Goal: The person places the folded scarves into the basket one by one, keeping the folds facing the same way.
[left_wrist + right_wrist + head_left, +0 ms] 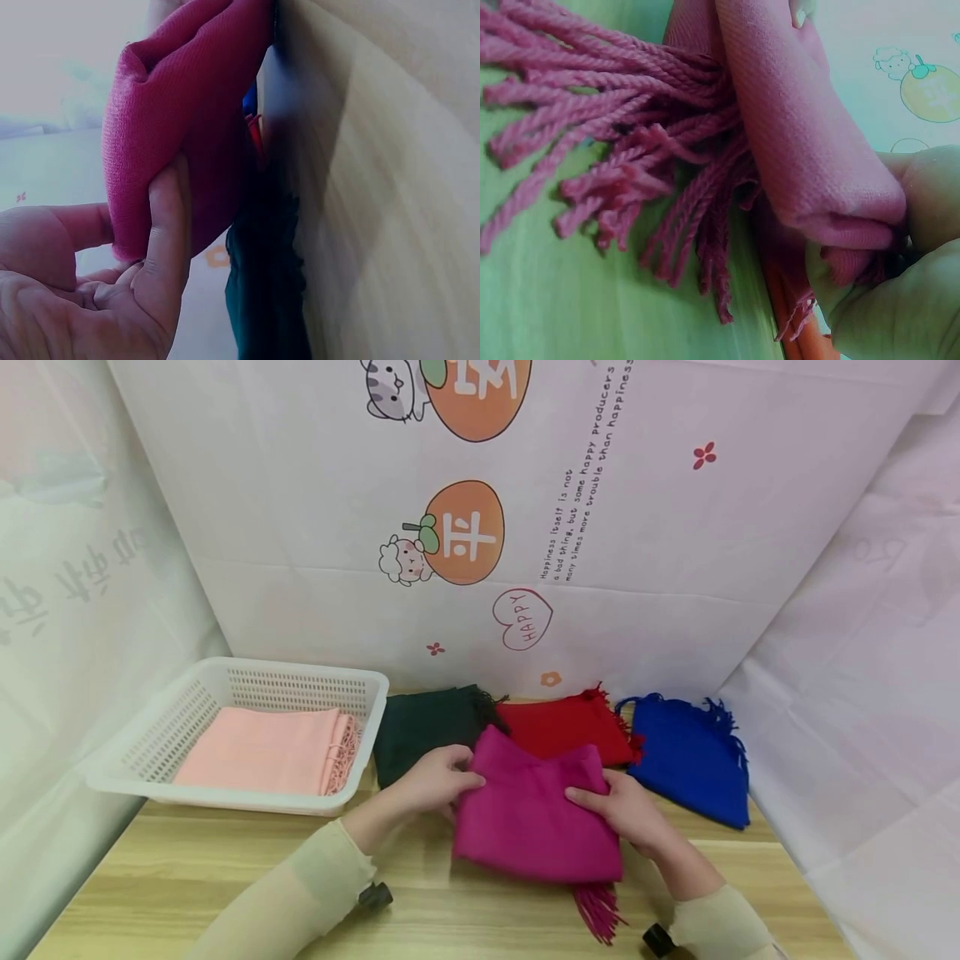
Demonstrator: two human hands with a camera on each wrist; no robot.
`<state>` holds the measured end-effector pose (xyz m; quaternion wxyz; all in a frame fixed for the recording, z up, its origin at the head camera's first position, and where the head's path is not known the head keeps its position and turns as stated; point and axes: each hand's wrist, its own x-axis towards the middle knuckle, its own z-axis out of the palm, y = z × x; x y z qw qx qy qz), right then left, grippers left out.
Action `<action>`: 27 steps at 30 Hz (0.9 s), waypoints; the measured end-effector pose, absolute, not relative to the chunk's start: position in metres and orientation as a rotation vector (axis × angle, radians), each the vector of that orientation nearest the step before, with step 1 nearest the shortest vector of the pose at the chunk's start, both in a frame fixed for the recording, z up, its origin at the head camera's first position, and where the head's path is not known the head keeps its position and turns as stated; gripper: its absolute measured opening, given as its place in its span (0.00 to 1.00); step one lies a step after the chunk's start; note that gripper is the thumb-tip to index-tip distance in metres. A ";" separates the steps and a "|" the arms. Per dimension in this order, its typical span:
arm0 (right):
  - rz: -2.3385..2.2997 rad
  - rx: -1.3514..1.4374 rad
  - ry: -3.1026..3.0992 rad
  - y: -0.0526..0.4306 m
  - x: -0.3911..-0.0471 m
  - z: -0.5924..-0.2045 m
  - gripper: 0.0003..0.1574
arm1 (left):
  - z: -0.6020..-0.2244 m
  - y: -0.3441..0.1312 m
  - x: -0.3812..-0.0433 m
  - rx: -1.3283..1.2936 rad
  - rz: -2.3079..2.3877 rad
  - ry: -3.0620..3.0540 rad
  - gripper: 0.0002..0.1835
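A folded magenta scarf (pixel 536 818) is held up between both hands, tilted, over the front middle of the wooden table. At its left edge my left hand (pixel 435 781) grips it, thumb on the face toward me; the left wrist view shows fingers (pixel 166 232) behind the cloth. My right hand (pixel 633 806) pinches the opposite edge, its thumb lying across the front. Twisted fringe (pixel 630 127) hangs from the scarf's lower right corner. In the right wrist view the folded layers (pixel 817 150) show as a thick roll beside the palm.
At the left a white plastic basket (pixel 281 670) contains a folded pink scarf (pixel 258 752). Behind the magenta scarf lie a dark green scarf (pixel 420 727) and a red scarf (pixel 562 727). A blue scarf (pixel 690 760) is at the right, near the white printed cloth wall (pixel 645 610).
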<state>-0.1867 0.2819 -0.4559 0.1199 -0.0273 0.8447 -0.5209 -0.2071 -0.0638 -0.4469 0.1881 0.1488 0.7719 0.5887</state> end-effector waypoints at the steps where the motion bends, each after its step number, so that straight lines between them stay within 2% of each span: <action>1: -1.524 -0.083 2.466 0.280 -0.187 -0.456 0.32 | -0.446 -0.065 -0.207 0.420 1.661 2.171 0.10; 27: -1.644 -0.118 2.423 0.236 -0.204 -0.442 0.33 | -0.407 -0.112 -0.212 0.342 1.697 2.169 0.09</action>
